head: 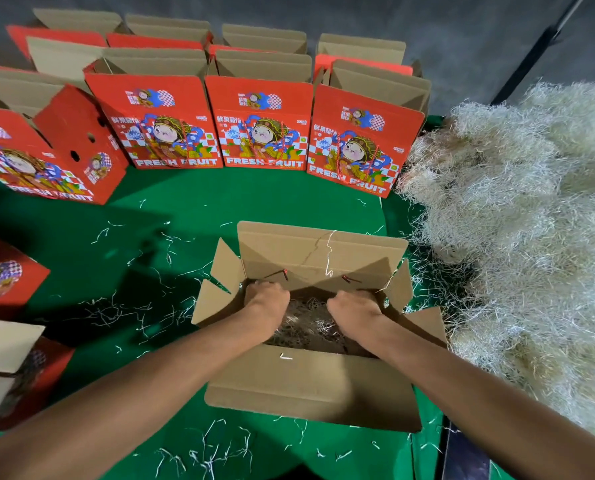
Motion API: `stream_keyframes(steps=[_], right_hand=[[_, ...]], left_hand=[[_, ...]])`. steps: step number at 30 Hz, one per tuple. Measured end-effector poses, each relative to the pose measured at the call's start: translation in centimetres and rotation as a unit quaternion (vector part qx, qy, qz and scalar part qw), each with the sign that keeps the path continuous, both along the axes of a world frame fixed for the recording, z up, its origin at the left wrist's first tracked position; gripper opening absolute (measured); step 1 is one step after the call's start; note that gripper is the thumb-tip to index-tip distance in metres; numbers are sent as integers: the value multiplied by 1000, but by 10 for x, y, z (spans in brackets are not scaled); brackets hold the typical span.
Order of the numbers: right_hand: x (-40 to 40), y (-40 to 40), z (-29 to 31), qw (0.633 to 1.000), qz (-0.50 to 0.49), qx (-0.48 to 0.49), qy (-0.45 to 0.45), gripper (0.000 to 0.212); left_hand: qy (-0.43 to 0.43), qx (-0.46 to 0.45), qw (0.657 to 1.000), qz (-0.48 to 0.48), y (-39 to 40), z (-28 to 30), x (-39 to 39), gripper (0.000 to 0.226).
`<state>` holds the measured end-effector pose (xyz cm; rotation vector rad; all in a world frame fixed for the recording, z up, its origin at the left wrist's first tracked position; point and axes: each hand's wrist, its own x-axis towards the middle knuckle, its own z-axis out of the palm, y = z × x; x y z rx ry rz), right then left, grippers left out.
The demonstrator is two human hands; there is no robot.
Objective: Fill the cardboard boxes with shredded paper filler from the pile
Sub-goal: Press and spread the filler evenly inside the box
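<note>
On a green table (192, 199), both hands press into shredded paper (309, 323) inside an open cardboard box (309, 386). Left hand (266, 301) and right hand (349, 306) sit apart, fingers hidden, grip unclear. A filler pile (517, 220) lies at right.

Open brown cardboard box (309, 386) holds shredded paper (306, 327) beside pale pile (531, 220).

your left hand (266, 303) and right hand (349, 306) were bare, no gloves, rings or watch showing. both forearms were bare too, with no sleeve in sight from wrist to frame edge.
</note>
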<state>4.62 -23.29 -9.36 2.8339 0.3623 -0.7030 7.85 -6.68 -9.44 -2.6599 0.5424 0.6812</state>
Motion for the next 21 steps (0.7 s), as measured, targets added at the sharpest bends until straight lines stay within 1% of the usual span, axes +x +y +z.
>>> stream_keyframes(steps=[2, 4, 7, 9, 10, 12, 13, 14, 16, 18, 20, 21], right_hand=[[7, 2, -10, 999, 9, -22, 31, 34], [14, -1, -21, 997, 8, -35, 62, 32], [16, -10, -36, 995, 0, -44, 89, 32], [12, -12, -41, 993, -7, -57, 106, 34], [10, -12, -43, 991, -26, -65, 114, 40], [5, -12, -45, 986, -40, -82, 136, 61], [4, -13, -45, 985, -38, -87, 141, 66], [4, -13, -45, 985, -31, -84, 147, 64], [3, -12, -40, 985, -25, -58, 159, 51], [3, -6, -28, 987, 1, -56, 149, 37], [5, 4, -12, 993, 58, -65, 81, 28], [6, 9, -2, 993, 91, -57, 42, 25]], left_hand=[[53, -7, 999, 4, 4, -9, 2, 32], [101, -12, 995, -14, 9, -19, 4, 30], [139, 41, 989, -39, 13, -29, 7, 35], [146, 89, 984, -58, 12, -35, 9, 44], [143, 111, 981, -69, 11, -37, 10, 50], [124, 143, 978, -84, 13, -41, 9, 60], [118, 155, 977, -85, 13, -41, 9, 63], [119, 157, 977, -79, 13, -40, 8, 66], [124, 125, 983, -52, 10, -35, 4, 66], [106, 39, 993, -29, 9, -26, 3, 60], [59, -33, 997, -30, 12, -15, 2, 47], [47, -45, 997, -31, 14, -10, 1, 40]])
